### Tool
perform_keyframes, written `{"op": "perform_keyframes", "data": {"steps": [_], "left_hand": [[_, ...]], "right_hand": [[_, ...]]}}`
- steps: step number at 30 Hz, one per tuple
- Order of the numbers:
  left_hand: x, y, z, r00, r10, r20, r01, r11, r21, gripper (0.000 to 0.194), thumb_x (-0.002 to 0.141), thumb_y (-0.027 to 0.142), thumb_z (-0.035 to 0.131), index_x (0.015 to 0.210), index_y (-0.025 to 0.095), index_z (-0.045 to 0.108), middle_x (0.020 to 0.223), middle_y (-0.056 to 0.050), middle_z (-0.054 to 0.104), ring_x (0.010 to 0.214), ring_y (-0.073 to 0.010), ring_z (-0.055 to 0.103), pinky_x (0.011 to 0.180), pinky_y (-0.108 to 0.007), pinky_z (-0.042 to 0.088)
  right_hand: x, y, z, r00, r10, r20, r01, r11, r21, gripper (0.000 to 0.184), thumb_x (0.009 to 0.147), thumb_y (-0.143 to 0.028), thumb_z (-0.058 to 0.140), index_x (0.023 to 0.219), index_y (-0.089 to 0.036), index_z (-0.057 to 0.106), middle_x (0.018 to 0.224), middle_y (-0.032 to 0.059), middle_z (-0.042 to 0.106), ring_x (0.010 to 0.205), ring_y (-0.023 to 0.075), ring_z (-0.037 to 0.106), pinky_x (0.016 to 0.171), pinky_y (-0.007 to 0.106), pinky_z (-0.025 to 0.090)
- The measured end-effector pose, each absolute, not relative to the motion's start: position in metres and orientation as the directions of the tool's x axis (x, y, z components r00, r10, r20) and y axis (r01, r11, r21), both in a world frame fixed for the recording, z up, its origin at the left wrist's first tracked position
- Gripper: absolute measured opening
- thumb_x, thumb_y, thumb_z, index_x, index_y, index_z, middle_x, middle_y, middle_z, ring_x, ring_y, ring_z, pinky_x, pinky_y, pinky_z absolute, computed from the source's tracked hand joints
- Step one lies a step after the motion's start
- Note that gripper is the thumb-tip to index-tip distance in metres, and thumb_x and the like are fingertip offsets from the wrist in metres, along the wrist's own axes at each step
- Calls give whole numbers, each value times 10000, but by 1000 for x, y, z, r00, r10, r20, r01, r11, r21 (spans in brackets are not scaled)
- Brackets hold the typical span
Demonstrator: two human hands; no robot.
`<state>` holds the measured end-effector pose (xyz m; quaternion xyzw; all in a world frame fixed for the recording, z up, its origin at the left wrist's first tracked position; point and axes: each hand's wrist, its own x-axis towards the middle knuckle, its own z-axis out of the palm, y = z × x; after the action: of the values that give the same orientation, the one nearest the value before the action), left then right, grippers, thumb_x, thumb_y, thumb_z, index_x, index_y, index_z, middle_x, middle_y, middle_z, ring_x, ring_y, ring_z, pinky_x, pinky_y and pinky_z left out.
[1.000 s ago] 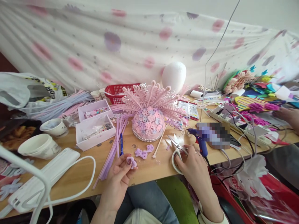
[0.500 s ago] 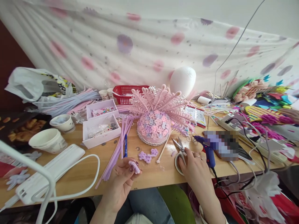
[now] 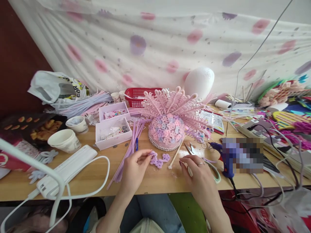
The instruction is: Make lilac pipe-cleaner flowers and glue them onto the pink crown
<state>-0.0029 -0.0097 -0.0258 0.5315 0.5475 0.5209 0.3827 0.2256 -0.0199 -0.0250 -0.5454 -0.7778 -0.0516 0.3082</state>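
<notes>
My left hand (image 3: 136,170) is closed in a pinch, its fingertips on a fuzzy purple pipe-cleaner flower (image 3: 153,156) at the left end of a small group. Beside that flower, more purple flowers (image 3: 159,163) lie on the table. My right hand (image 3: 198,171) is low over the wood with its fingers curled together; whatever is between the fingertips is hidden. Partly under this hand are the scissors (image 3: 217,176) with pale green handles, lying on the table. Behind both hands stands a dome (image 3: 167,127) covered in pink and purple flowers, with pink feathery plumes (image 3: 173,100).
A blue glue gun (image 3: 225,158) lies to the right, near cables. Purple pipe cleaners (image 3: 128,155), a blue pen (image 3: 137,144) and a wooden stick (image 3: 175,157) are around the middle. White boxes (image 3: 113,142), paper cups (image 3: 64,142) and a power strip (image 3: 70,171) occupy the left.
My right hand has let go of the scissors, which now lie under it. My left hand has moved forward with a purple flower to the group on the table. The view has shifted left.
</notes>
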Motion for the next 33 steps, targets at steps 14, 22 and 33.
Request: {"op": "perform_keyframes", "data": {"steps": [14, 22, 33], "left_hand": [[-20, -14, -38, -99, 911, 400, 647, -247, 722, 224, 915, 197, 494, 992, 200, 705, 971, -87, 739, 908, -261, 692, 834, -420, 555], [-34, -27, -59, -89, 862, 499, 878, -169, 447, 152, 884, 209, 616, 1009, 164, 690, 941, -102, 674, 905, -312, 637, 822, -467, 522], [-31, -31, -60, -4, 844, 536, 896, -235, 376, 170, 931, 178, 539, 1024, 157, 680, 951, -103, 690, 902, -308, 638, 799, -443, 507]], "right_hand": [[185, -25, -40, -382, 806, 452, 733, 562, -384, 157, 991, -120, 519, 902, -188, 629, 891, 69, 660, 856, 269, 561, 781, 423, 457], [192, -14, -45, -281, 773, 568, 831, 492, -260, 220, 975, -106, 507, 1093, -230, 645, 1180, 136, 590, 1052, 339, 484, 862, 509, 445], [203, -18, -35, -122, 794, 595, 807, 429, -406, 125, 976, -133, 518, 1015, -222, 596, 1118, 105, 631, 1048, 293, 502, 904, 482, 449]]}}
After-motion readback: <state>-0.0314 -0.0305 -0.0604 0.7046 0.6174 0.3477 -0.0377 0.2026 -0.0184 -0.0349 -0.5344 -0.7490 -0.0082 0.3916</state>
